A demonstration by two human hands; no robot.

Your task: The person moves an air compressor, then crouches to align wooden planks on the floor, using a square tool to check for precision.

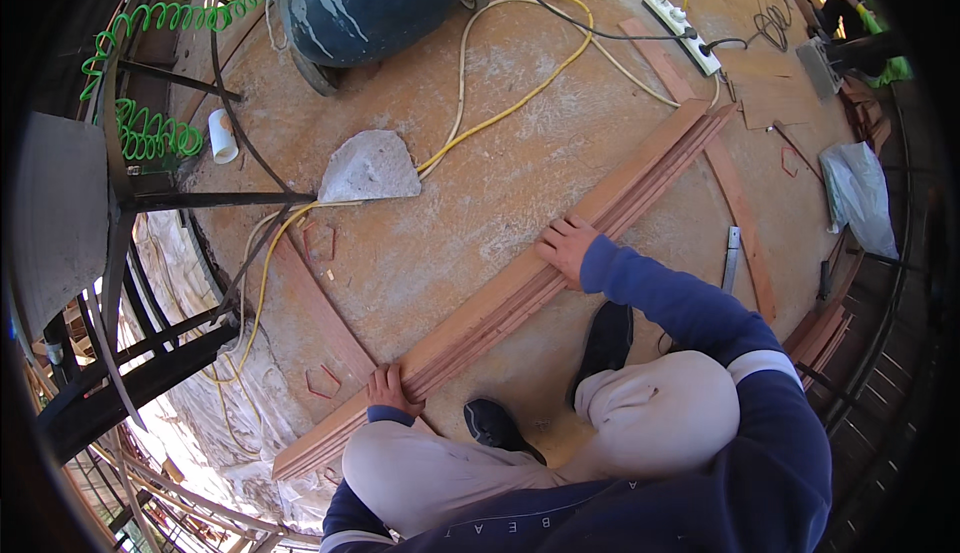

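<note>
Diagonally, planks (480, 325) pass under left grip (390, 390) and right grip (568, 251).

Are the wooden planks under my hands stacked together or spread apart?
Stacked: the wooden planks lie in one bundle, edges layered closely, with your left hand and right hand on top.

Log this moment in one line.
left hand: on board stack, nearer end | right hand: on board stack, farther along | board stack: over two planks | power strip: near far end
</note>
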